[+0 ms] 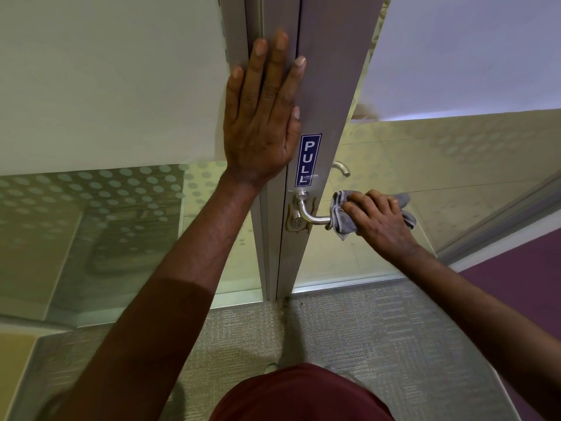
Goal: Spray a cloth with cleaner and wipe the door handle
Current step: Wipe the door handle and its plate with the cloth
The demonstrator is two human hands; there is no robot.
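Note:
A silver lever door handle sticks out from the grey metal door stile, below a blue PULL sticker. My right hand grips a grey cloth wrapped around the handle's free end. My left hand lies flat on the door stile above the handle, fingers spread, holding nothing. No spray bottle is in view.
The handle of the door's other side shows through the glass. Frosted dotted glass panels stand left and right of the stile. Beige carpet covers the floor below, with a purple area at the right.

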